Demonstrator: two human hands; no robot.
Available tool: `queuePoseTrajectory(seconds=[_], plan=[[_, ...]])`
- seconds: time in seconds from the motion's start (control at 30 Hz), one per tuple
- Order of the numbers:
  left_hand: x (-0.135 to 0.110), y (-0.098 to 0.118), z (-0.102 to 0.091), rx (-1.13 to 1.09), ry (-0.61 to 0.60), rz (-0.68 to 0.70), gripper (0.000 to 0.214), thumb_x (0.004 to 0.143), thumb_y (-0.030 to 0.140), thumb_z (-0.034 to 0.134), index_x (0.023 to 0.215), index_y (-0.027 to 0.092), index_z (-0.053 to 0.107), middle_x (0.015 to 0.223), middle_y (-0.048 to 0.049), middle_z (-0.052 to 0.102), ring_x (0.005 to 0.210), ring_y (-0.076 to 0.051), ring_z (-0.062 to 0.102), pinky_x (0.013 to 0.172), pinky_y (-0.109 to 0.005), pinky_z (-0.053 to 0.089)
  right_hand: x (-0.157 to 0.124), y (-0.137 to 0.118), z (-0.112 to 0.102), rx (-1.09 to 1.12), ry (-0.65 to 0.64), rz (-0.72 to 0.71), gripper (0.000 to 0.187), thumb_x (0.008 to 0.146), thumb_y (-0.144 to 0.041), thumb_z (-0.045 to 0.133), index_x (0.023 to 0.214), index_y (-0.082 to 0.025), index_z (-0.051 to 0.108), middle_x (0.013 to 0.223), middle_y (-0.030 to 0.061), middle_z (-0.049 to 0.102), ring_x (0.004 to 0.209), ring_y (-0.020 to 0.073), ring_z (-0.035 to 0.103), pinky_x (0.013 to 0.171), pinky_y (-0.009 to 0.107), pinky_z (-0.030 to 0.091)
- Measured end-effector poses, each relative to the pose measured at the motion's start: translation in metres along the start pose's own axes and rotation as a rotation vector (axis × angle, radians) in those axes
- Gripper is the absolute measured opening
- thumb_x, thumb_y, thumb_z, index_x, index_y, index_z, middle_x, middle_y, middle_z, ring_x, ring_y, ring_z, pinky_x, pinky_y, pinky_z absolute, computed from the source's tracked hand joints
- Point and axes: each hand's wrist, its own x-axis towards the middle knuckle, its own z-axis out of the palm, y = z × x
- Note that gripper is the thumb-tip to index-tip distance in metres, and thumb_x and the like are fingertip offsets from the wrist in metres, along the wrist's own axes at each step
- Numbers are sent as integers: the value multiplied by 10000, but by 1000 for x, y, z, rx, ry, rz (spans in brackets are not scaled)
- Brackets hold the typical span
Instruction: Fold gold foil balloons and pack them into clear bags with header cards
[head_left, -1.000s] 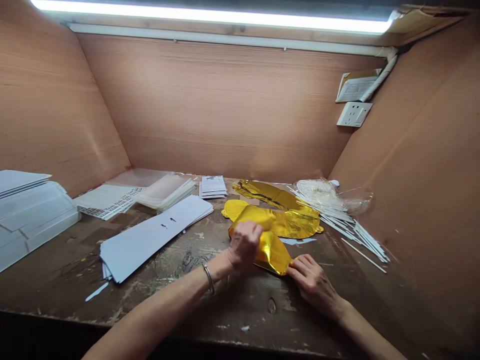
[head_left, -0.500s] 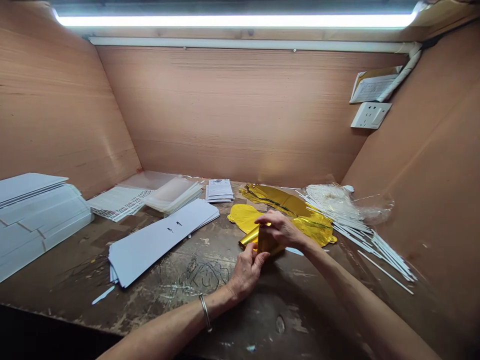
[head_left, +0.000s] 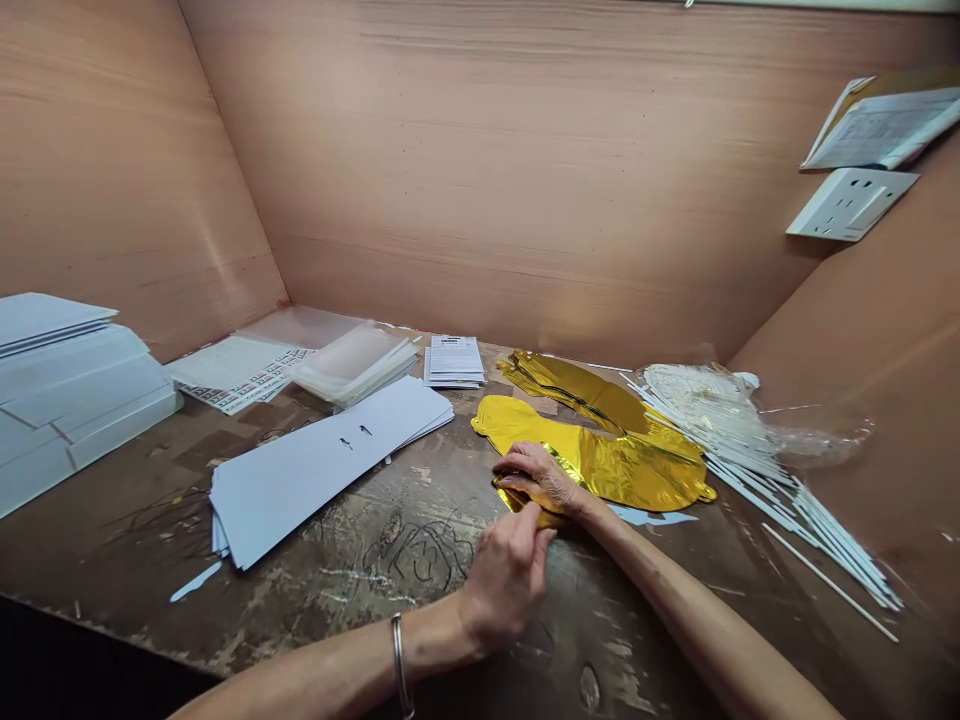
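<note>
A folded gold foil piece (head_left: pixel 525 500) lies on the worn wooden bench (head_left: pixel 360 570), mostly covered by my hands. My right hand (head_left: pixel 541 478) rests palm-down on it with fingers pressed flat. My left hand (head_left: pixel 508 578), a metal bangle on its wrist, pinches the piece's near edge from below. Just behind them lies a pile of flat gold foil balloons (head_left: pixel 615 450).
A stack of long white cards (head_left: pixel 322 465) lies left of my hands. Clear bags (head_left: pixel 356 362), printed sheets (head_left: pixel 232 372) and small leaflets (head_left: pixel 454 360) sit further back. White boxes (head_left: pixel 67 390) fill the far left. White sticks (head_left: pixel 787 480) and a plastic bag lie on the right.
The foil piece has gone from a loose fold to a small flat packet pressed on the bench. My right hand crossed over onto it; my left hand dropped to its near edge. The camera tilted down.
</note>
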Motion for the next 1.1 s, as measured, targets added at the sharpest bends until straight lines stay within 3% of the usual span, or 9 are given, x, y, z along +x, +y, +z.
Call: queuePoseTrajectory(seconds=[0.13,0.2,0.33,0.4,0.53,0.63,0.77,0.93,1.1], plan=[[7,-10,-25,204,-191,456,229,831,287,388,971,151,508,963,-104,557,1028,-232,455,863,-391,366,1,4,7,52,7,11,195,768,-323,543,905,-199,604,815,35,573,800,147,496,718,271,364],[10,-20,-32,243,-305,541,404,799,389,441,1111,132,441,1099,-130,514,1169,-258,334,952,-420,294,3,6,7,121,7,44,184,750,-303,563,891,-192,608,803,29,578,786,143,506,716,268,377],[8,-35,-29,341,-396,449,553,773,474,448,1188,118,365,1197,-141,461,1203,-256,305,1001,-403,236,2,-2,-7,315,136,223,209,818,-268,435,943,-171,572,874,39,589,807,133,537,726,264,415],[6,-37,-23,363,-391,394,561,769,463,465,1199,124,341,1198,-133,462,1194,-255,322,1001,-396,238,-10,-13,-22,290,213,250,209,819,-230,415,960,-159,551,924,53,582,835,137,535,742,271,423],[4,-34,-16,347,-348,339,548,742,421,529,1172,139,339,1158,-115,484,1147,-251,376,975,-382,279,-57,-44,-38,-121,112,41,225,765,-114,446,957,-152,556,931,77,576,876,176,500,765,320,401],[4,-33,-15,335,-305,324,498,740,371,546,1140,142,357,1144,-115,483,1115,-243,400,958,-372,298,-85,-65,-28,-459,11,-66,296,784,-91,414,1057,-135,522,972,108,575,877,205,491,758,368,387],[4,-29,-14,320,-278,283,390,740,306,545,1070,156,400,1088,-100,503,1050,-231,436,904,-363,340,-85,-73,-7,-663,29,-80,306,811,-99,403,1103,-105,493,1054,130,549,914,224,477,761,382,383],[10,-25,-21,305,-314,248,426,715,332,563,1068,153,408,1062,-88,512,1002,-221,446,868,-337,344,-70,-67,1,-619,53,-47,199,808,-153,450,963,-111,568,874,109,604,814,206,511,702,350,416],[16,-31,-40,275,-422,286,371,717,330,551,1052,196,464,986,-55,531,951,-215,447,838,-339,343,-88,-51,-9,-243,177,43,262,817,-114,400,972,-172,602,979,81,623,912,166,546,776,312,448]])
